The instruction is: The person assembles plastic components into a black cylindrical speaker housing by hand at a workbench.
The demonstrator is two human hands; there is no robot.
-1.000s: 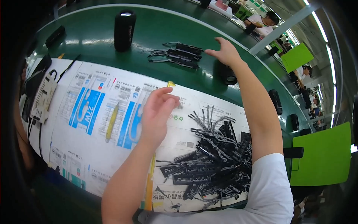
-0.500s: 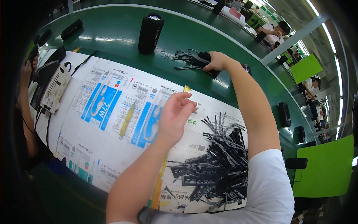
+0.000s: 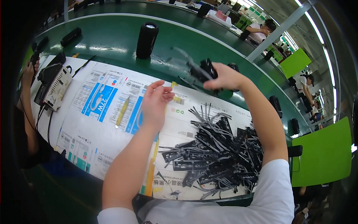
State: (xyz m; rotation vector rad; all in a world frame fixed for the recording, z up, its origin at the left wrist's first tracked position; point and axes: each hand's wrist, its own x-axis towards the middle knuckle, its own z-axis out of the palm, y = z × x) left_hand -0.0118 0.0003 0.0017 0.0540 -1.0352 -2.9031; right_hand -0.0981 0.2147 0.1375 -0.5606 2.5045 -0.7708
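My right hand (image 3: 227,77) is closed around a bunch of black strips with grey-and-black braided cords (image 3: 201,71). It holds them above the far edge of the printed cardboard, and the loose cord ends are blurred. Over the middle of the cardboard hovers my left hand (image 3: 153,104), its fingers loosely bent and apart, with nothing in them. A heap of similar black slotted strips with braided cords (image 3: 210,153) lies in front of me at the right. Beyond my hands a black cylindrical speaker (image 3: 146,43) stands upright on the green bench.
Printed cardboard (image 3: 108,149) covers the near bench, with a yellow pen-like tool (image 3: 122,114) on it. At the left are a pale box with cables (image 3: 57,87) and another person's hand (image 3: 28,72). More dark speakers (image 3: 71,36) lie along the green surface (image 3: 108,33).
My right hand has lifted the bunch of strips off the green surface and brought it nearer to me. My left hand has shifted slightly left, and the view has turned a little.
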